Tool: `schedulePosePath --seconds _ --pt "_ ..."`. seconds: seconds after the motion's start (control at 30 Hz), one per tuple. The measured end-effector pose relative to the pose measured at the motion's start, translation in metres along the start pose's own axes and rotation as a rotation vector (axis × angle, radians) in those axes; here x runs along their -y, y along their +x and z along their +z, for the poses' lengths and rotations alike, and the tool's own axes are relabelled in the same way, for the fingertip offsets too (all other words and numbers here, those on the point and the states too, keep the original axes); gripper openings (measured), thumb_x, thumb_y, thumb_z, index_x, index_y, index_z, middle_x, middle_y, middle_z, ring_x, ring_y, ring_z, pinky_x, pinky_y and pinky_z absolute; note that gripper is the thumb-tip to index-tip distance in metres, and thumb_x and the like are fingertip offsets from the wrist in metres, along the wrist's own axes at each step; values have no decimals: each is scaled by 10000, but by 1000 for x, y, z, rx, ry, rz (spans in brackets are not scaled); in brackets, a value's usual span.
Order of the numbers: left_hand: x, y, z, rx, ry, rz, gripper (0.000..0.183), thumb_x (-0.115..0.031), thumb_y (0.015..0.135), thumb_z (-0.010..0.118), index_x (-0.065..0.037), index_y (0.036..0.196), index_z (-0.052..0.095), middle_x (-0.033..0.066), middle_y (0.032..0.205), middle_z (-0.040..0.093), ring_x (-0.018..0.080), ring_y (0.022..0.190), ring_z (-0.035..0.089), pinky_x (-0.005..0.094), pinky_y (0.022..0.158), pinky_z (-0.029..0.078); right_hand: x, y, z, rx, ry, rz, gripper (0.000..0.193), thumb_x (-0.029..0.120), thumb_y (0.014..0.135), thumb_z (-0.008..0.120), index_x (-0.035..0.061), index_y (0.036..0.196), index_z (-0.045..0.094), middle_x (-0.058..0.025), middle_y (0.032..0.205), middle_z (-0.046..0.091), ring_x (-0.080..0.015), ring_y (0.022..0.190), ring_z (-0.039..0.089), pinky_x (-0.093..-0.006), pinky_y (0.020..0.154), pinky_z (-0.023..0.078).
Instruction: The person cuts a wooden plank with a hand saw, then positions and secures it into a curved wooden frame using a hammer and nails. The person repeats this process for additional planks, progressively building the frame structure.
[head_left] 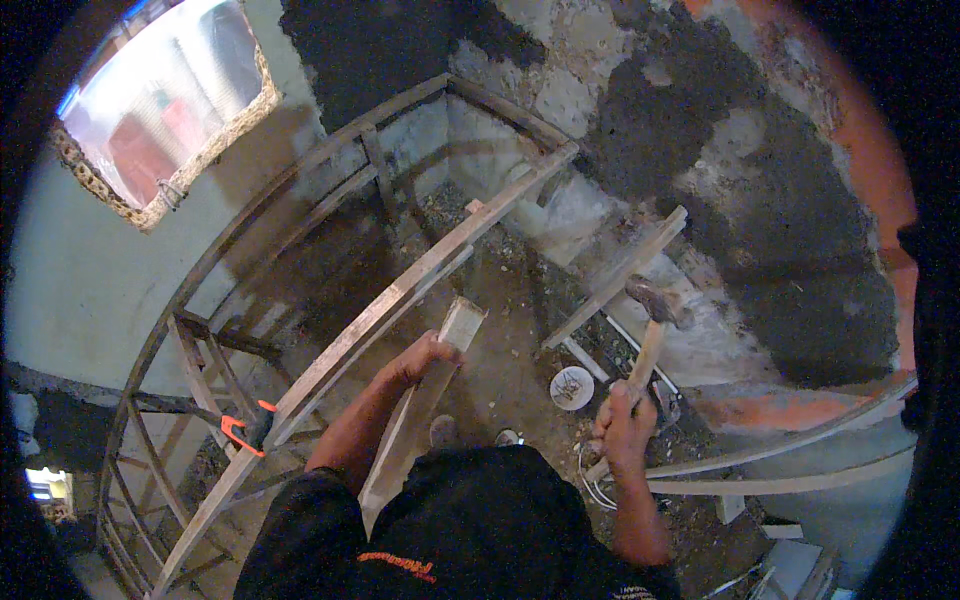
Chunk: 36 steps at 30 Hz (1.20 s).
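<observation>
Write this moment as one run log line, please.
left hand: gripping wooden board | right hand: holding hammer | orange clamp: on wooden frame

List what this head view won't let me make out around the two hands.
In the head view:
Wooden board: near end hidden by the black shirt.
Hammer: part of its handle covered by the right hand.
White tub: thin pieces inside too small to identify.

Right fingers grip a hammer; left fingers, seemingly, a plank.
</observation>
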<state>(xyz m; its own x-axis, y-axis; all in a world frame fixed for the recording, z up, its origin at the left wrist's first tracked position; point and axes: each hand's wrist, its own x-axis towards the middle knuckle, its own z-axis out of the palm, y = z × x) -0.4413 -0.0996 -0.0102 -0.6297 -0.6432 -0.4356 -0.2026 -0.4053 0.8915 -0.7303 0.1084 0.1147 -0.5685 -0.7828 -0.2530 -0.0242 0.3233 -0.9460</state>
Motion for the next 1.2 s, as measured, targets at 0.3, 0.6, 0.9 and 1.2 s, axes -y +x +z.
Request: schedulePosePath --seconds 0.3,0.6,0.9,1.2 --pt "-1 27 9 -26 11 -37 317 -264 705 715 -5 888 697 82 799 663 212 660 620 364 632 486 113 -35 3 334 322 -750 229 317 1000 563 93 952 552 -40 699 585 -125 558 538 -299 461 420" --pt "7 20 9 -248 716 475 389 -236 736 691 -12 1054 714 80 943 709 250 847 661 388 754 503 -41 7 45 547 -761 271 402 375 997 535 24 1176 618 -242 1182 623 -349 1025 629 -461 808 528" --pt "17 7 -34 193 -157 -233 297 -344 777 641 -86 911 700 53 787 631 220 668 588 357 601 455 -44 9 -1 189 -472 87 510 521 988 529 25 1045 633 -122 813 649 -266 751 634 -432 682 514" --pt "-28 1 22 61 -189 -216 364 -373 709 652 -69 904 700 69 844 672 206 741 639 343 666 500 48 5 20 483 256 -1063 474 521 989 560 54 1048 511 -74 704 521 -211 593 516 -364 513 462"
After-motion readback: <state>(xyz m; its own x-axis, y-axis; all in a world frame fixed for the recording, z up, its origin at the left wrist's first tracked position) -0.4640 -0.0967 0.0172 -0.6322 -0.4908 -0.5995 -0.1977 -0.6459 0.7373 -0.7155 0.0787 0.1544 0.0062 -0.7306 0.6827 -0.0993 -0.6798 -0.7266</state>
